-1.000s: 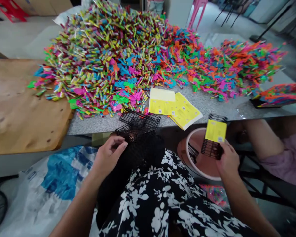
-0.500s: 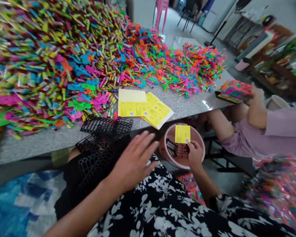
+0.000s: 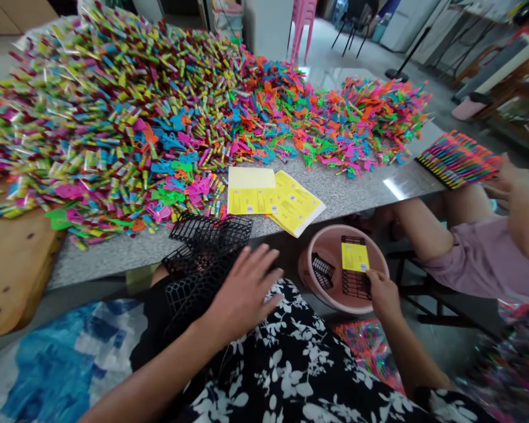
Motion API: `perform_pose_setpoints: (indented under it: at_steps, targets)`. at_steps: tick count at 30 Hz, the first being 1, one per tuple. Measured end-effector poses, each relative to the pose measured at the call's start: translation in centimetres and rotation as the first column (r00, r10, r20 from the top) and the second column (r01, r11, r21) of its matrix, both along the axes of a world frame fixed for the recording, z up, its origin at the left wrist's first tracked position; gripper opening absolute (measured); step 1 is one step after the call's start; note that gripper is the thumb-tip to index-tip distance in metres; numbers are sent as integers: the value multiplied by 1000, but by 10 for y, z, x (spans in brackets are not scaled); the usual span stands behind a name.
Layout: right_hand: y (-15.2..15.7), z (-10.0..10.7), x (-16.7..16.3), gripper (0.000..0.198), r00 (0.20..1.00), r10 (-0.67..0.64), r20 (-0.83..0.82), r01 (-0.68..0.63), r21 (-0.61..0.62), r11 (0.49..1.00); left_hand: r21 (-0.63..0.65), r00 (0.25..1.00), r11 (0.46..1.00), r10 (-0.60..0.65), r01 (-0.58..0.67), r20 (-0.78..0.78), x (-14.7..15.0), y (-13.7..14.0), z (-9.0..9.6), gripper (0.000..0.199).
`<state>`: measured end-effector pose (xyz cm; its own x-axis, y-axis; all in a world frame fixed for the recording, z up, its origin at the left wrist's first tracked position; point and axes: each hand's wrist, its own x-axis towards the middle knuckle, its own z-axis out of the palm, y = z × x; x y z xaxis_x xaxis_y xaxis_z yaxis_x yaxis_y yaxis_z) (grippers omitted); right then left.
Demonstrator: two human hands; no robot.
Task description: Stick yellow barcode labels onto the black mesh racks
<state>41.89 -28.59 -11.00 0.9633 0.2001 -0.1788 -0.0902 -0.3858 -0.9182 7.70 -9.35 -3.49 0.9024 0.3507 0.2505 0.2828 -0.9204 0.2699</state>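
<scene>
My right hand (image 3: 384, 294) pinches the edge of a black plastic grid rack, held over a pink bucket (image 3: 306, 258). A yellow printed label (image 3: 355, 257) lies across that rack. Inside the bucket, another black rack (image 3: 322, 271) leans by the wall. With fingers spread and nothing in it, my left hand (image 3: 247, 294) hovers over my lap. Just left of it is a pile of black grid racks (image 3: 194, 258), reaching from my lap to the table edge. Yellow label sheets (image 3: 297, 202) lie overlapping on the grey speckled table (image 3: 357, 197).
A large heap of small colourful plastic pieces (image 3: 127, 111) covers the table's far side. At right, a seated person's hand (image 3: 509, 170) is at a filled rack (image 3: 458, 158). A wooden board (image 3: 13, 270) lies at left. Bagged colourful pieces (image 3: 370, 346) sit on the floor.
The view has shifted, so the scene sits further right. The labelled rack in my right hand now shows more plainly over the bucket. My left hand stays spread. The other person's filled rack has tilted.
</scene>
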Motion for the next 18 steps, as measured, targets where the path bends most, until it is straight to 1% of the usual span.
perform_pose_setpoints:
  at_steps: [1, 2, 3, 4, 5, 6, 7, 8, 9, 10, 11, 13, 14, 15, 16, 17, 18]
  targets:
    - [0, -3, 2, 36, 1000, 11, 25, -9, -58, 998, -2, 988, 988, 152, -152, -1, -21, 7, -1, 41]
    - [4, -4, 2, 40, 997, 37, 64, -29, -115, 993, 7, 954, 954, 298, -298, 21, -42, 13, -2, 41]
    - [12, -3, -1, 42, 989, 89, 122, -68, -165, 984, 7, 906, 906, 423, -423, 30, -61, 16, -5, 46]
    - [26, -1, -5, 42, 963, 183, 199, -139, -218, 966, 0, 857, 857, 515, -515, 24, -78, 17, -9, 52]
    - [45, 2, -12, 40, 905, 314, 287, -236, -273, 932, -8, 832, 832, 555, -554, 13, -91, 16, -12, 55]
    - [69, 6, -20, 36, 793, 478, 377, -359, -345, 867, -21, 826, 826, 564, -564, 3, -99, 14, -13, 56]
    - [96, 10, -30, 33, 641, 619, 453, -479, -394, 784, -36, 834, 833, 552, -552, -1, -102, 13, -13, 54]
    - [127, 13, -41, 31, 469, 708, 528, -579, -421, 698, -52, 847, 846, 532, -531, 5, -101, 13, -10, 49]
    - [158, 16, -52, 32, 292, 758, 584, -639, -471, 608, -68, 855, 854, 518, -516, 26, -95, 16, -6, 45]
    - [189, 19, -63, 35, 121, 786, 606, -653, -548, 523, -85, 854, 855, 517, -512, 56, -86, 22, 1, 41]
    - [217, 21, -73, 38, 43, 793, 607, -664, -576, 476, -107, 839, 843, 536, -527, 94, -75, 32, 8, 39]
    - [263, 22, -91, 45, -57, 796, 603, -668, -615, 419, -190, 799, 815, 576, -547, 174, -50, 64, 21, 37]
    - [279, 22, -97, 44, -90, 796, 598, -671, -627, 395, -270, 773, 787, 608, -555, 183, -39, 83, 25, 37]
    - [291, 22, -102, 44, -123, 797, 592, -673, -640, 371, -379, 746, 741, 644, -554, 168, -28, 103, 28, 36]
    - [299, 22, -104, 42, -154, 796, 586, -675, -651, 349, -513, 720, 664, 683, -544, 122, -19, 123, 29, 35]
    - [304, 22, -105, 38, -176, 793, 583, -677, -657, 333, -629, 689, 571, 721, -528, 76, -11, 142, 28, 35]
    - [307, 23, -105, 32, -187, 788, 586, -680, -657, 327, -718, 658, 490, 751, -494, 60, -3, 158, 27, 34]
